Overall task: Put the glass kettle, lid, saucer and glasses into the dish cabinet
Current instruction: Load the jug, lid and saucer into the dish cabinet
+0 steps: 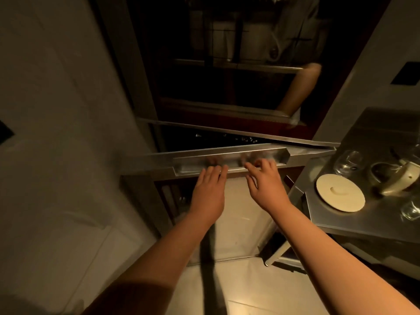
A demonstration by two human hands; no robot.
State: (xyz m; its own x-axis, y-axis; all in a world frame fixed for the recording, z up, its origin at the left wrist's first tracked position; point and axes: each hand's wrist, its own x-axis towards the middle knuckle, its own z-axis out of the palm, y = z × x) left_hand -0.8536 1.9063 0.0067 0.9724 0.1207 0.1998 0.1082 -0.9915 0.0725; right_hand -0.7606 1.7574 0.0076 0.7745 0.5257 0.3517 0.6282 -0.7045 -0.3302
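Both hands are at the dish cabinet (227, 105), down at the long metal handle (229, 161) that runs across its pulled-out front. The left hand (210, 192) lies palm down, fingers straight and close together, their tips resting on the handle's front lip, gripping nothing. The right hand (264, 183) is just beside it, fingers loosely spread and curled a little, tips at the same lip; whether they actually touch the metal I can't tell, there's blur. Above the handle, the dark glass door mirrors the person's arm. Off to the right, on the steel counter (341, 226), sits the cream saucer (340, 192). Behind it a clear glass (347, 161), then the glass kettle (386, 176) with its cream lid (402, 178). Another glass (411, 210) stands at the right edge.
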